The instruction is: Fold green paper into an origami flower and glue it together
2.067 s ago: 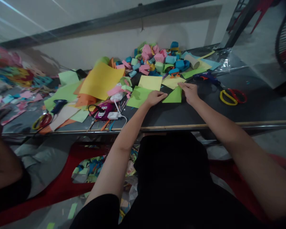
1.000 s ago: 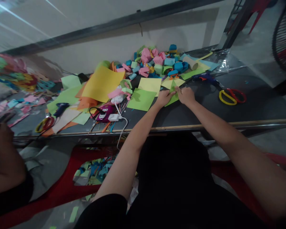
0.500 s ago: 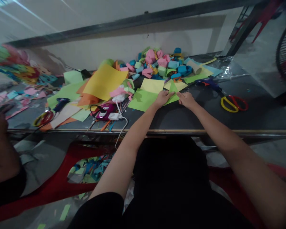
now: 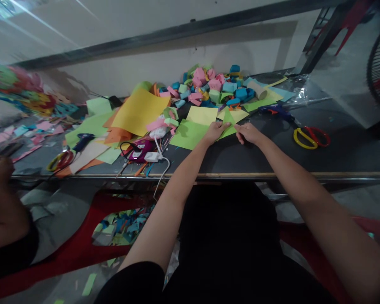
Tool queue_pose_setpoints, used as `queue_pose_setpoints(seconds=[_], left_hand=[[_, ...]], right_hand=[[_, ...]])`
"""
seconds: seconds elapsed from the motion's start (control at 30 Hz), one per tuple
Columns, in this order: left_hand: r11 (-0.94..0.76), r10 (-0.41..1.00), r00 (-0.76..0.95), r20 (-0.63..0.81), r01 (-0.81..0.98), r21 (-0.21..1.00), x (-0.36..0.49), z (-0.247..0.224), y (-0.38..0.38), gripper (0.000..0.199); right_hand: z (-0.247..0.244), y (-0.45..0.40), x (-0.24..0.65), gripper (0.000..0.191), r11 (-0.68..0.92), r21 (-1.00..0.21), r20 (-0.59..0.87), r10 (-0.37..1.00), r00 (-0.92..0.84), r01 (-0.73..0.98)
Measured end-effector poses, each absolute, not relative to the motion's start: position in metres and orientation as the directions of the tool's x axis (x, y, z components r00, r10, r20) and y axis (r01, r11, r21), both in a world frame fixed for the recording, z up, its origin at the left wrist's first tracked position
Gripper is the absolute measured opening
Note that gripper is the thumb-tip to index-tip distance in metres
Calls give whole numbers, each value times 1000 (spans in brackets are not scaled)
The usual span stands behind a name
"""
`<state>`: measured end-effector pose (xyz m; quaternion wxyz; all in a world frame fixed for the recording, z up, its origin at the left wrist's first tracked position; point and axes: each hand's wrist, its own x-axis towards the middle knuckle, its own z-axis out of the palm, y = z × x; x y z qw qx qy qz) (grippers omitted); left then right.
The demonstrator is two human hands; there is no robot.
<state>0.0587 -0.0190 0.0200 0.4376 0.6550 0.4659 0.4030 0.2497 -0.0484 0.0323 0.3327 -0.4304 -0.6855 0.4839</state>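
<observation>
A green sheet of paper (image 4: pixel 228 118), with a raised folded corner, is between my two hands over the table. My left hand (image 4: pixel 215 131) is closed on its left side, thumb on top. On the other side, my right hand (image 4: pixel 249 133) pinches the paper's edge with its fingertips, the other fingers curled below. Another green sheet (image 4: pixel 187 133) lies flat beside my left hand. Behind them rest a pale yellow sheet (image 4: pixel 202 115) and a second yellow piece (image 4: pixel 240 114).
Folded paper pieces (image 4: pixel 213 84) are heaped at the back. Scissors (image 4: pixel 310 137) and a glue gun (image 4: pixel 277 111) lie right. A purple power strip (image 4: pixel 142 150), orange and yellow sheets (image 4: pixel 141 112) and more scissors (image 4: pixel 61 160) lie left. Another person's hand (image 4: pixel 0 171) shows at far left.
My right hand's lower fingers have moved slightly apart from its upper fingertip. Both hands stay at the green paper. The view has shifted slightly, and the other person's hand shows more.
</observation>
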Motion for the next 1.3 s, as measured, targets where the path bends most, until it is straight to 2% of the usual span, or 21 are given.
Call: queue_pose_setpoints(seconds=[0.2, 0.47, 0.7, 0.97, 1.17, 1.3], left_hand=[[-199, 962, 241, 130, 290, 936, 59, 23, -21, 58], [-214, 960, 248, 129, 355, 910, 58, 30, -25, 57], [-254, 941, 303, 150, 342, 905, 54, 25, -23, 54], [-242, 924, 366, 111, 334, 911, 50, 26, -23, 57], [-231, 905, 419, 70, 348, 908, 50, 27, -23, 54], [-228, 893, 448, 44, 365, 903, 48, 28, -24, 58]], right_hand=[[29, -49, 247, 76, 178, -932, 70, 943, -326, 315], [33, -54, 246, 78, 236, -883, 103, 941, -324, 406], [31, -50, 246, 72, 166, -939, 79, 956, -282, 302], [29, -51, 245, 55, 161, -917, 47, 953, -300, 365], [22, -49, 244, 60, 225, -921, 144, 955, -258, 318], [27, -53, 242, 60, 246, -904, 163, 955, -249, 350]])
